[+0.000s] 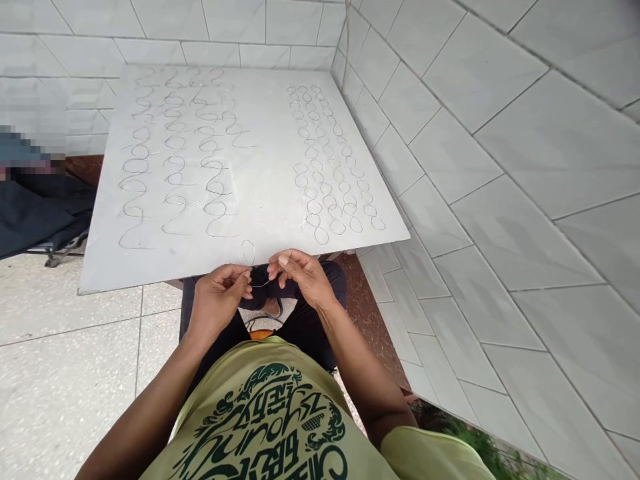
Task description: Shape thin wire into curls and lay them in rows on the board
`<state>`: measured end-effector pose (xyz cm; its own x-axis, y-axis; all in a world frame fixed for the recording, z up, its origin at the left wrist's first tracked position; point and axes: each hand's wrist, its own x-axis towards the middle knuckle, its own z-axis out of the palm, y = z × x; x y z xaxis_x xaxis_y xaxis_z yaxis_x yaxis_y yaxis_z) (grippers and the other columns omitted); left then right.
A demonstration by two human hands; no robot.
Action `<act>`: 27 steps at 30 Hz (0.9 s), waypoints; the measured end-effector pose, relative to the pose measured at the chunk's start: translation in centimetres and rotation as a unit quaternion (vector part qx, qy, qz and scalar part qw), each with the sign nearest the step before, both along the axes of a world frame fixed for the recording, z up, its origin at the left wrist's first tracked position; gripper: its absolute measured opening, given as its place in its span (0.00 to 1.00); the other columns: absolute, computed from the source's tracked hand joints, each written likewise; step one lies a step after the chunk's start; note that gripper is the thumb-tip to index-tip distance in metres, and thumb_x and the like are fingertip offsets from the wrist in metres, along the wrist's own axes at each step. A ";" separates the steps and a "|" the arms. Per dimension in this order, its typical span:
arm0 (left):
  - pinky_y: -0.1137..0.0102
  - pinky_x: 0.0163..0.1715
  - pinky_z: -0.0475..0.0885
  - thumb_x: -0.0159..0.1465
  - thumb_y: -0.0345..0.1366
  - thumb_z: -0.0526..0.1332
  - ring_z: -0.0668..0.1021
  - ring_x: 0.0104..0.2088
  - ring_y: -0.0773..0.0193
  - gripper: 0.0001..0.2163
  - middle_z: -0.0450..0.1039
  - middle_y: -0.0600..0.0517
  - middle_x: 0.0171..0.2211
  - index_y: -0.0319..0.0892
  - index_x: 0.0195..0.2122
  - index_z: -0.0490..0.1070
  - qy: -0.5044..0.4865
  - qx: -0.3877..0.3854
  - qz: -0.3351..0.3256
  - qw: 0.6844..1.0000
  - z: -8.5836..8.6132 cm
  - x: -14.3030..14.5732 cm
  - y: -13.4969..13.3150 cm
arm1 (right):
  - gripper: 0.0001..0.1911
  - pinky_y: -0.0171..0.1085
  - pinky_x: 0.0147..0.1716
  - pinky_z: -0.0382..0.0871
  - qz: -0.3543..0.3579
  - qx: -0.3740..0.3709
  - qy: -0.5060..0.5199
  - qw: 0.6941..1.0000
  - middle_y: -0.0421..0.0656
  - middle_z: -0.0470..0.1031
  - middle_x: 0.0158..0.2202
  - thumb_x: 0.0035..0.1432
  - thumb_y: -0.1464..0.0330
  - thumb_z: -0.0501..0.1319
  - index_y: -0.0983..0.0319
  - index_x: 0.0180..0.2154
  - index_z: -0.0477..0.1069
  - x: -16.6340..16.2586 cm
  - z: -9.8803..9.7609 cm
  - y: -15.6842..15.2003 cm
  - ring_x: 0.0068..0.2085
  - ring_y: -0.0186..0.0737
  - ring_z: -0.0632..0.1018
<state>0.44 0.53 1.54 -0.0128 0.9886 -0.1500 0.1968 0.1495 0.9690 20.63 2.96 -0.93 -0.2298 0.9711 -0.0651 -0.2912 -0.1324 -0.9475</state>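
A thin bent wire (260, 286) spans the gap between my hands, just off the near edge of the white board (265, 200). My left hand (219, 297) pinches one end between thumb and fingers. At the other end, the fingertips of my right hand (304, 279) are closed on the wire. A small loop of wire (248, 252) shows just beyond my fingers at the board's edge; whether it joins the held wire I cannot tell. Curled S-shaped wires (175, 160) lie in columns on the board's left, and closed figure-eight wires (327, 180) on its right.
Tiled walls (500, 187) border the board at the back and right. Under the board's near edge are my dark-trousered legs (310, 327). Dark fabric (40, 207) hangs on a wheeled frame at the left, above a speckled floor (100, 360).
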 end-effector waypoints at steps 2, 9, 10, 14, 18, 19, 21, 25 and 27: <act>0.67 0.32 0.77 0.66 0.44 0.66 0.79 0.29 0.63 0.12 0.80 0.50 0.34 0.42 0.42 0.81 0.061 0.042 -0.023 0.997 -0.1 0.1 -0.3 | 0.19 0.34 0.28 0.71 0.005 0.013 -0.018 1.000 0.45 0.81 0.36 0.62 0.51 0.67 0.61 0.40 0.78 0.0 0.4 0.4 0.35 0.39 0.80; 0.64 0.44 0.74 0.69 0.38 0.59 0.80 0.39 0.57 0.13 0.80 0.47 0.40 0.48 0.49 0.81 0.228 0.188 -0.086 0.951 0.1 -0.2 -0.9 | 0.18 0.34 0.31 0.72 0.041 0.034 -0.056 0.997 0.43 0.81 0.36 0.60 0.53 0.69 0.60 0.41 0.78 -0.2 1.1 1.4 0.35 0.37 0.80; 0.64 0.44 0.74 0.70 0.37 0.58 0.80 0.40 0.56 0.13 0.80 0.47 0.41 0.47 0.50 0.81 0.230 0.192 -0.093 0.950 0.0 -0.2 -0.9 | 0.17 0.34 0.30 0.72 0.039 0.031 -0.054 0.997 0.42 0.81 0.36 0.60 0.54 0.69 0.61 0.40 0.78 -0.3 1.0 1.4 0.34 0.36 0.80; 0.65 0.44 0.74 0.70 0.39 0.59 0.80 0.40 0.57 0.12 0.80 0.47 0.41 0.47 0.47 0.81 0.210 0.173 -0.101 0.957 -0.1 -0.2 -1.1 | 0.16 0.33 0.27 0.70 0.019 0.013 -0.043 0.999 0.42 0.80 0.32 0.59 0.55 0.70 0.62 0.36 0.78 -0.5 0.7 1.3 0.30 0.35 0.78; 0.64 0.47 0.74 0.66 0.46 0.66 0.81 0.43 0.56 0.13 0.81 0.47 0.45 0.46 0.47 0.81 0.078 0.072 -0.088 0.990 0.1 0.0 -0.7 | 0.16 0.33 0.26 0.69 -0.006 0.003 -0.067 0.998 0.42 0.79 0.30 0.58 0.54 0.70 0.62 0.34 0.78 -0.8 0.5 1.0 0.28 0.35 0.76; 0.63 0.49 0.74 0.65 0.47 0.67 0.81 0.45 0.55 0.15 0.82 0.47 0.45 0.45 0.47 0.81 0.036 0.043 -0.078 0.995 0.2 0.0 -0.5 | 0.16 0.33 0.26 0.69 -0.009 0.007 -0.082 0.997 0.41 0.79 0.30 0.58 0.54 0.69 0.61 0.34 0.78 -0.9 0.5 0.8 0.28 0.34 0.76; 0.62 0.49 0.74 0.64 0.50 0.67 0.80 0.46 0.54 0.17 0.82 0.46 0.45 0.43 0.46 0.82 -0.036 -0.002 -0.059 0.998 0.2 0.0 0.0 | 0.16 0.33 0.27 0.68 -0.015 0.025 -0.115 0.993 0.41 0.79 0.30 0.60 0.55 0.68 0.61 0.35 0.78 -0.9 0.6 0.6 0.28 0.34 0.76; 0.68 0.36 0.72 0.63 0.49 0.69 0.79 0.38 0.61 0.15 0.82 0.45 0.40 0.41 0.36 0.83 -0.166 -0.084 -0.037 0.982 0.0 0.0 1.0 | 0.13 0.34 0.32 0.70 -0.019 0.094 -0.179 0.979 0.40 0.79 0.31 0.65 0.58 0.64 0.60 0.37 0.78 -1.1 0.9 0.1 0.31 0.35 0.76; 0.71 0.30 0.69 0.61 0.47 0.71 0.77 0.34 0.64 0.13 0.80 0.46 0.38 0.40 0.33 0.82 -0.223 -0.125 -0.040 0.966 -0.1 0.0 1.2 | 0.12 0.35 0.36 0.71 -0.019 0.136 -0.217 0.966 0.40 0.79 0.31 0.68 0.60 0.62 0.60 0.38 0.79 -1.1 1.0 -0.1 0.32 0.36 0.77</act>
<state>0.43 1.70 1.40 0.1840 0.9156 -0.3575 -0.2109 0.3920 0.8955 19.56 2.83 0.11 -0.2012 0.9732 0.1115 0.1418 0.1416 -0.9797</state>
